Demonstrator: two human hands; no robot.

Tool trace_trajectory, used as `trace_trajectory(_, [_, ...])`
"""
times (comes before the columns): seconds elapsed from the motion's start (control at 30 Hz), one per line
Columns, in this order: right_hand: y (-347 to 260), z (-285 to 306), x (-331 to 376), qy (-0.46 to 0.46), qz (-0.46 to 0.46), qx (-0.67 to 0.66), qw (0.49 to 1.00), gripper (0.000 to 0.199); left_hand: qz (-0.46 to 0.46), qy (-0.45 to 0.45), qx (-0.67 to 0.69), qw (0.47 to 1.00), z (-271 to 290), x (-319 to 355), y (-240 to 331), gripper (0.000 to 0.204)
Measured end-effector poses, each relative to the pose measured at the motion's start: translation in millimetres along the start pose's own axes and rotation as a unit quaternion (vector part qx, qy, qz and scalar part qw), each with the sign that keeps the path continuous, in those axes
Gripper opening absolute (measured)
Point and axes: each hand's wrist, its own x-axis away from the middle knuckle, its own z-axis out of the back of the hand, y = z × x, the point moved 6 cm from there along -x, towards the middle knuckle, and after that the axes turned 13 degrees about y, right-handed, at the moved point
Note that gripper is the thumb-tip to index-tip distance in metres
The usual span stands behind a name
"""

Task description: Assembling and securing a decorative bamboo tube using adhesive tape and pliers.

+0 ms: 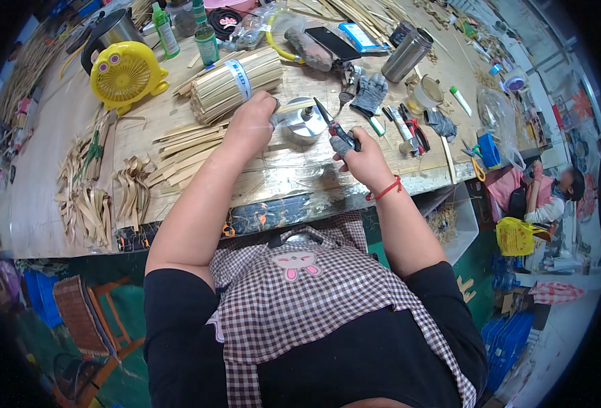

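My left hand is closed on a thin bamboo strip, whose free end points right. The strip passes over the back edge of a round, shiny metal block on the table. My right hand grips a knife, dark and pointed, with its tip up and to the left beside the block. Grey wrapping covers a finger of this hand. Behind my left hand lies a thick bundle of bamboo strips with a pale blue and white band. More loose flat strips lie left of my left forearm.
Curled shavings lie at the left near edge. A yellow fan, green bottles and a phone stand or lie farther back. To the right are a steel flask, a grey glove and red-handled pliers. Another person sits at far right.
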Motion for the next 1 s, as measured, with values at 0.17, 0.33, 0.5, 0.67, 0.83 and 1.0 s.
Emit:
trace_trajectory(0.17, [-7, 7, -1, 0.01, 0.051, 0.06, 0.997, 0.021, -0.043, 0.041, -0.023, 0.998, 3, -3, 5, 0.021])
trace_trajectory(0.33, [-2, 19, -4, -0.003, 0.0, 0.01, 1.0, 0.017, -0.111, 0.051, -0.135, 0.983, 1, -13, 21, 0.015])
trace_trajectory(0.5, [-8, 17, 1, -0.026, -0.075, -0.103, 0.992, 0.014, -0.073, 0.004, -0.149, 0.986, -8, -13, 15, 0.012])
trace_trajectory(0.67, [-13, 2, 5, -0.057, -0.131, -0.194, 0.97, 0.014, 0.027, -0.019, -0.082, 0.996, -7, -3, -3, 0.005])
trace_trajectory(0.83, [-14, -11, 11, -0.086, -0.216, -0.309, 0.922, 0.018, 0.119, -0.047, -0.04, 0.991, -18, 10, -15, 0.01])
trace_trajectory(1.0, [-1, -18, 15, -0.14, -0.275, -0.413, 0.857, 0.031, 0.185, -0.033, 0.05, 0.981, -38, 19, -14, 0.018])
